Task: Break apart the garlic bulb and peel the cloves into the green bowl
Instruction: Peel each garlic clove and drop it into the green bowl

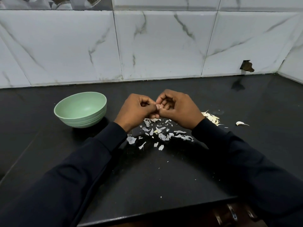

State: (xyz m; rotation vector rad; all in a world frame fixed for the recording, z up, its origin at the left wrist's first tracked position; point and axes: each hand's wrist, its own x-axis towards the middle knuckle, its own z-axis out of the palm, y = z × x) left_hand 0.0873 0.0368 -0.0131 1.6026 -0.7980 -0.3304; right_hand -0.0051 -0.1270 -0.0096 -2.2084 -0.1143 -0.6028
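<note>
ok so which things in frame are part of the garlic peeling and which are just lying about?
Job: left hand, right hand, clove pinched between them, green bowl, pile of cloves, lone clove, peel scraps.

Just there: black counter, marble wall tiles, hole in the tile, drawer handle.

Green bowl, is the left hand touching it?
Apart. The head view shows bare black counter between the green bowl and the left hand, which pinches a garlic clove together with the right hand.
</note>
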